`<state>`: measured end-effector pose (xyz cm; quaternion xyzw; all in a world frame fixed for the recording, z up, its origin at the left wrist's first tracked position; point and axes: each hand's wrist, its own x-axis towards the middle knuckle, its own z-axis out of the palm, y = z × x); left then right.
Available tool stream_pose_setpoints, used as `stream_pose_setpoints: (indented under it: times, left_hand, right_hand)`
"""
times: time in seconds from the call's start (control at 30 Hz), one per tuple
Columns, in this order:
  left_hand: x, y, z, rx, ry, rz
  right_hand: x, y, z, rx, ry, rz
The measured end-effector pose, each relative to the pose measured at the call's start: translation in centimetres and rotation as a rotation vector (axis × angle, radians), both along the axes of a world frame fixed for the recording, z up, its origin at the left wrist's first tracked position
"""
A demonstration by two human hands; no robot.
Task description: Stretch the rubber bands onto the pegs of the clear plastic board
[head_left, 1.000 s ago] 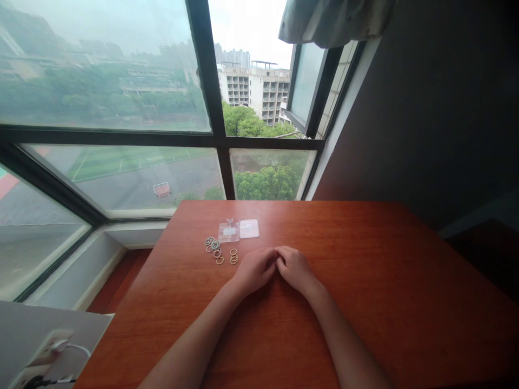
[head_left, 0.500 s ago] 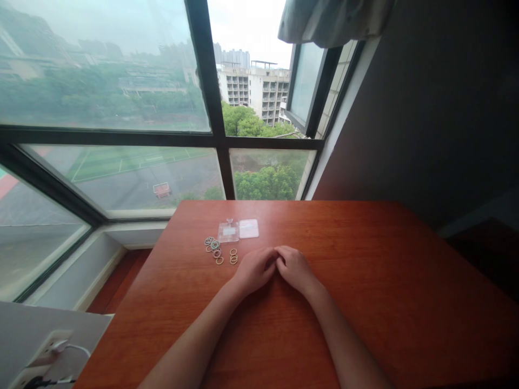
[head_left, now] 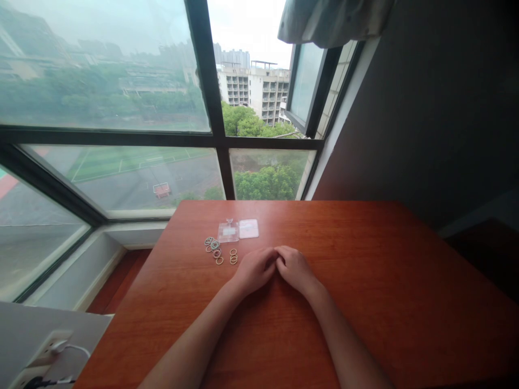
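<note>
My left hand (head_left: 256, 266) rests on the reddish-brown table (head_left: 365, 259) with its fingers curled together. My right hand (head_left: 293, 265) lies beside it in much the same pose, and the fingertips of both meet in the middle. Nothing shows in either hand, though the undersides are hidden. Just left of my left hand are a few gold-coloured rings (head_left: 233, 259). Farther left lies a loose cluster of several greyish and greenish rings (head_left: 214, 245). Behind the rings stands a clear plastic box (head_left: 228, 232), with a flat whitish lid-like piece (head_left: 248, 228) touching or close to its right side.
Dark-framed windows (head_left: 221, 141) rise behind the table, one pane swung outward at the right. A grey curtain (head_left: 332, 24) hangs at the top. At the lower left, a wall socket (head_left: 57, 346) has cables plugged in. A dark wall (head_left: 438, 124) stands on the right.
</note>
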<state>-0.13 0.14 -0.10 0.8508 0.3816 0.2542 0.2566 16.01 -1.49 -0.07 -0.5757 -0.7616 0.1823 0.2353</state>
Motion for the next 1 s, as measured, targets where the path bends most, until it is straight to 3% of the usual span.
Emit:
stream_pose_setpoints:
  times: [1.0]
  left_hand:
    - [-0.02, 0.08, -0.16, 0.003, 0.009, -0.001]
  right_hand:
    - [0.05, 0.20, -0.30, 0.012, 0.005, 0.005]
